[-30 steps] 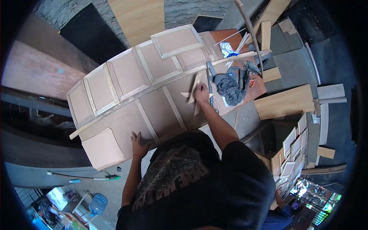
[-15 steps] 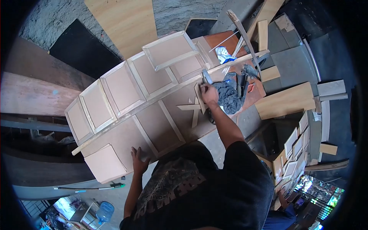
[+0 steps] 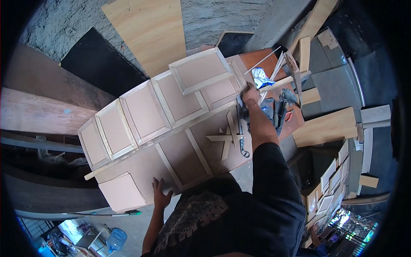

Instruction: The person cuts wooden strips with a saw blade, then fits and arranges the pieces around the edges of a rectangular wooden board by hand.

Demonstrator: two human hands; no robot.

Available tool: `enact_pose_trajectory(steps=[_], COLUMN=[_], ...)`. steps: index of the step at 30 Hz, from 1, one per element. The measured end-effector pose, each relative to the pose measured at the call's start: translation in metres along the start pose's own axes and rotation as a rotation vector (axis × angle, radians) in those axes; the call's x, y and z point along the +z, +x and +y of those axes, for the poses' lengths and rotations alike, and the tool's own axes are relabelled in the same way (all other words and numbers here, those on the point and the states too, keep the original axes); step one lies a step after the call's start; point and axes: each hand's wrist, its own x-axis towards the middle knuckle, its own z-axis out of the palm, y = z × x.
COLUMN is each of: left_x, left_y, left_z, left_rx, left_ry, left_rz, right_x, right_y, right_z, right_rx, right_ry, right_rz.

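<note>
My left hand [image 3: 161, 195] rests with spread fingers on the near edge of a brown panel [image 3: 141, 165]. Over the right part of the workbench, my right hand [image 3: 250, 94] is closed beside a long wooden batten [image 3: 188, 121]; what its fingers hold is hidden. A bunched grey cloth lies partly under the right forearm. Left of that forearm, several thin wood strips [image 3: 225, 138] lie crossed on the panel, with a slim dark tool with a looped end [image 3: 244, 153] close by. Framed panels [image 3: 144, 112] stand in a row beyond the batten, one loose framed panel [image 3: 201, 70] lying over them.
Thin flat sheets [image 3: 122, 192] are stacked at the bench's left end. A blue-and-white plastic packet [image 3: 260, 77] lies on the right end, near dark tools [image 3: 280, 112]. Plywood [image 3: 325, 127] leans at right. A co-worker's arm [image 3: 314, 235] shows at lower right.
My right hand has moved away from the crossed wood strips, farther out beside the batten. The looped tool now shows more fully. My left hand stays spread on the panel.
</note>
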Motion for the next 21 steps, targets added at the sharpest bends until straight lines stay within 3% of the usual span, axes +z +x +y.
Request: enact_pose_trajectory(steps=[7,10,13,15,17,19,21], left_x=[0.005,0.004,0.006,0.016,0.017,0.002,-0.029], left_y=[0.001,-0.002,0.004,0.002,0.012,0.02,0.025], left_z=[-0.005,-0.003,-0.006,-0.013,-0.014,0.022,0.081], left_rx=[0.035,0.018,0.044,0.059,0.068,0.089,0.293], left_ry=[-0.007,-0.014,0.018,0.035,0.037,-0.204,-0.227], left_rz=[0.026,0.019,0.043,0.072,0.122,0.283,0.497], right_x=[0.013,0.008,0.01,-0.046,-0.079,-0.094,-0.101], right_y=[0.012,-0.007,-0.051,-0.122,-0.183,-0.222,-0.252], right_z=[0.017,0.02,0.02,-0.016,-0.04,-0.046,-0.046], right_rx=[-0.206,-0.138,-0.092,-0.007,0.043,0.075,0.08], right_ry=[0.095,0.363,1.15,1.382,1.525,1.599,1.601], right_rz=[0.135,0.206,0.01,-0.232,-0.392,-0.562,-0.738])
